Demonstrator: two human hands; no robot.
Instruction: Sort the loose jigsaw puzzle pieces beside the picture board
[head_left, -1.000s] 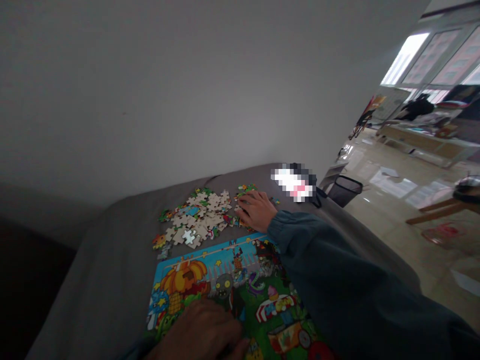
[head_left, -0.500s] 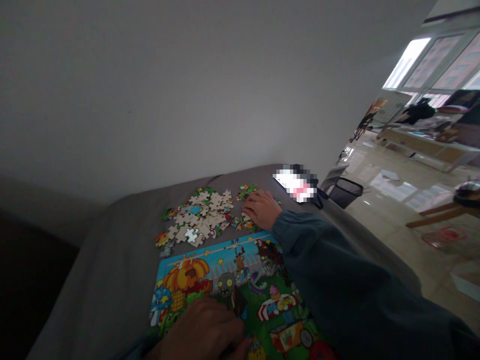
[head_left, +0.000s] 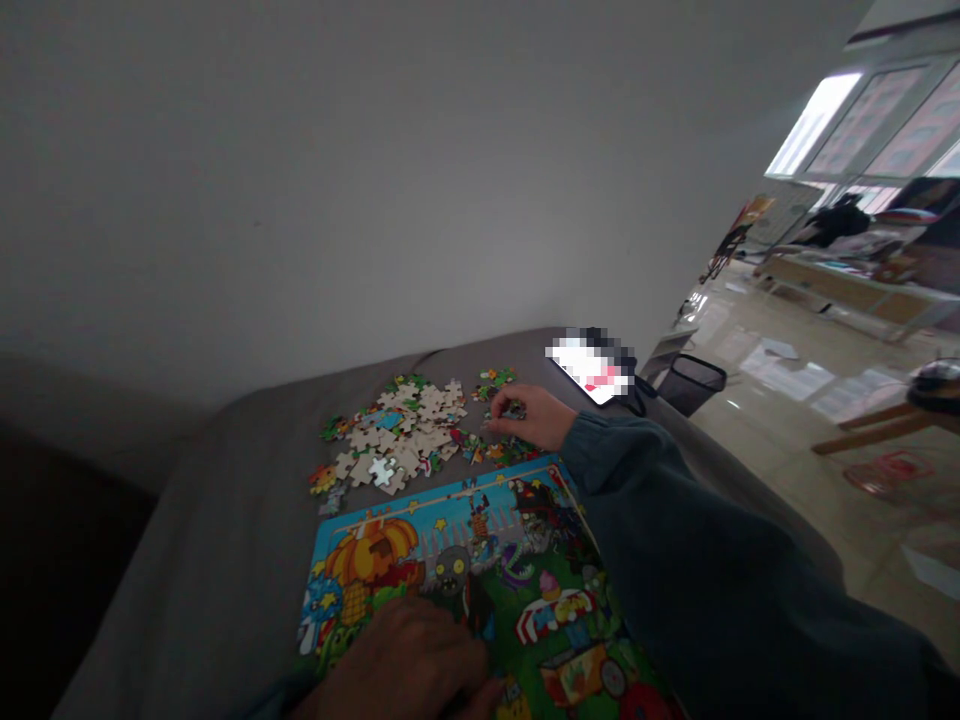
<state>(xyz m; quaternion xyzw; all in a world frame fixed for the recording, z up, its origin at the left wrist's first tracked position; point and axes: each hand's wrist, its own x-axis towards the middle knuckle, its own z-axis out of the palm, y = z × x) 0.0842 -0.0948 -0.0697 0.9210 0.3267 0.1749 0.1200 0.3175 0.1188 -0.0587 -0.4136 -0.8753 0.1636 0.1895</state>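
Grey cloth (head_left: 225, 560) bears the picture board (head_left: 465, 550), where my left hand (head_left: 409, 665) lies flat at 6 o'clock. At 12, beside the loose pile (head_left: 401, 435), my right hand (head_left: 536, 418) pinches one puzzle piece (head_left: 512, 410). I judge it light, stiff card, best held by its edges.

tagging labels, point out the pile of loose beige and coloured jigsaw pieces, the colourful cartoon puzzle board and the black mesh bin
pile of loose jigsaw pieces (head_left: 401, 435), head view, beige backs mid-pile
colourful cartoon puzzle board (head_left: 375, 545), head view, orange pumpkin
black mesh bin (head_left: 686, 393), head view, side wall
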